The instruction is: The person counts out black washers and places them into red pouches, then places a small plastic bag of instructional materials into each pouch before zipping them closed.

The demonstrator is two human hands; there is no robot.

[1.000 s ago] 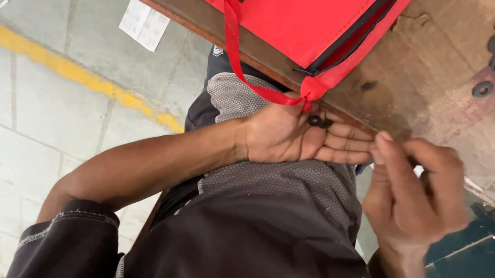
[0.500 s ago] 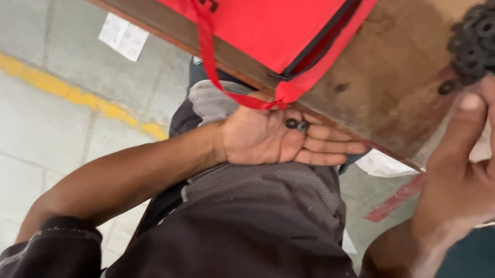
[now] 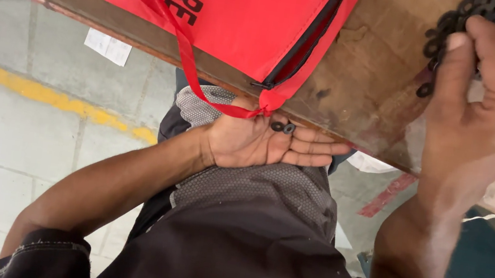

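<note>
Head view: left hand (image 3: pixel 253 143) cupped open at the wooden table's (image 3: pixel 363 84) near edge, two black washers (image 3: pixel 283 127) in the palm — right hand (image 3: pixel 486 119) reaching, fingers curled into the washer pile (image 3: pixel 468 15) — grip unclear.

Workshop; worn workbench (image 3: pixel 370 79), washer heap (image 3: pixel 467 21)

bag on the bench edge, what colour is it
Red bag, with a black zip, clearest in the head view.

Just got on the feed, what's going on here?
A person stands at a worn wooden bench. The left hand is held palm up at the bench edge with two small black ring-shaped washers in it. The right hand reaches into a pile of black washers on the bench. A red fabric zip bag lies alongside.
</note>
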